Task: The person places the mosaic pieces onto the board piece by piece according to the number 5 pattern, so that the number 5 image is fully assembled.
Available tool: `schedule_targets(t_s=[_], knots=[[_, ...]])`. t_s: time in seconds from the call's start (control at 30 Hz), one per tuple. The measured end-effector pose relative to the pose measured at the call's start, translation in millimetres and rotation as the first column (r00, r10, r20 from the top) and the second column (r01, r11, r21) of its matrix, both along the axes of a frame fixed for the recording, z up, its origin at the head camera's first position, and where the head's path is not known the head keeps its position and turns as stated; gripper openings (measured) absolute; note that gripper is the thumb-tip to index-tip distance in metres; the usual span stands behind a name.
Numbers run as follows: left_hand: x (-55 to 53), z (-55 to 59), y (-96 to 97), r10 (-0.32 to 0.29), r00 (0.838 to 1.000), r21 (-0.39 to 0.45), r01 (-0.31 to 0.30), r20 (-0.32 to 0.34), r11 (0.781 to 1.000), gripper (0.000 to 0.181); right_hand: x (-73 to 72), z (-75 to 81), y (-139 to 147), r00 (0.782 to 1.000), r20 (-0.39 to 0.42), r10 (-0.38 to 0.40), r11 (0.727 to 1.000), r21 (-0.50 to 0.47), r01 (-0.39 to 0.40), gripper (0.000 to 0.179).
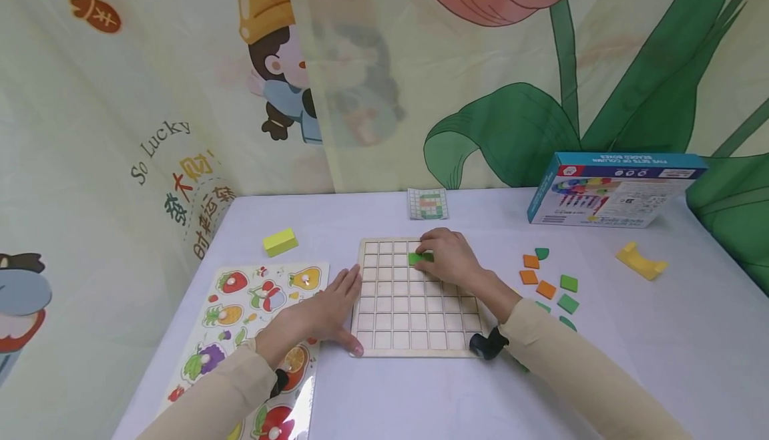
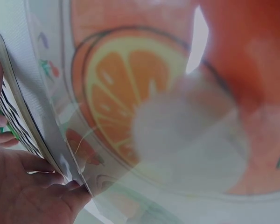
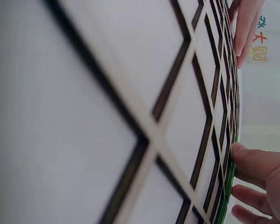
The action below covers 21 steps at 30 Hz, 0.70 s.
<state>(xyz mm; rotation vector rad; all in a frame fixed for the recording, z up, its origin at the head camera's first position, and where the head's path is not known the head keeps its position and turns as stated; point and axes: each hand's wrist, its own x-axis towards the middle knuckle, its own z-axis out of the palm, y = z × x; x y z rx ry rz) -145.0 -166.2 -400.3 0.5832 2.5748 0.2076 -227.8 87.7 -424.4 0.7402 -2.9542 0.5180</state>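
A pale wooden grid board (image 1: 400, 353) lies on the table, divided into square cells. My left hand (image 1: 330, 310) rests along its left edge, fingers extended and thumb spread toward the near corner. In the left wrist view, that hand (image 2: 32, 191) lies beside the board's side. At the board's far rows, my right hand (image 1: 447, 256) pinches a green square tile (image 1: 428, 256) between thumb and fingers; another bit of green shows just left of the fingertips. The right wrist view has the right hand's fingertips (image 3: 240, 151) at a green edge (image 3: 230, 177) on the grid.
Loose orange tiles (image 1: 546, 289) and green tiles (image 1: 567, 304) lie right of the board. A fruit sticker sheet (image 1: 252, 320) is at left, near a yellow block (image 1: 280, 242). Behind stand a small pattern card (image 1: 428, 204) and a box (image 1: 613, 189); a yellow curved piece (image 1: 641, 261) lies at right.
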Motion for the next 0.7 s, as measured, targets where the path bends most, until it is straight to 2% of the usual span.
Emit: schedule_targets(t_s=[0.17,0.23,0.4,0.53,0.7], knots=[[0.0,0.6,1.1,0.006,1.0,-0.004,-0.006,0.0,1.0,0.125,-1.9,4.0,16.5,0.998,-0.013,0.067,0.997,-0.029,-0.067,0.03],[-0.1,0.3,1.4,0.01,1.0,-0.004,-0.01,-0.002,1.0,0.125,-2.6,8.2,28.4,0.997,0.022,0.071,0.996,-0.05,-0.069,0.032],[-0.7,-0.7,2.3,0.009,1.0,-0.005,-0.009,-0.009,1.0,0.125,-4.2,18.6,71.7,0.99,0.14,-0.015,0.999,-0.032,0.02,0.033],[-0.3,0.5,2.7,0.01,1.0,0.0,-0.01,-0.008,1.0,0.124,-7.0,21.8,116.7,0.982,0.173,-0.077,0.997,0.015,0.075,0.033],[0.3,0.9,2.4,0.008,1.0,0.003,-0.008,-0.008,1.0,0.124,-11.4,20.9,167.1,0.975,0.203,-0.096,0.993,0.085,0.08,0.034]])
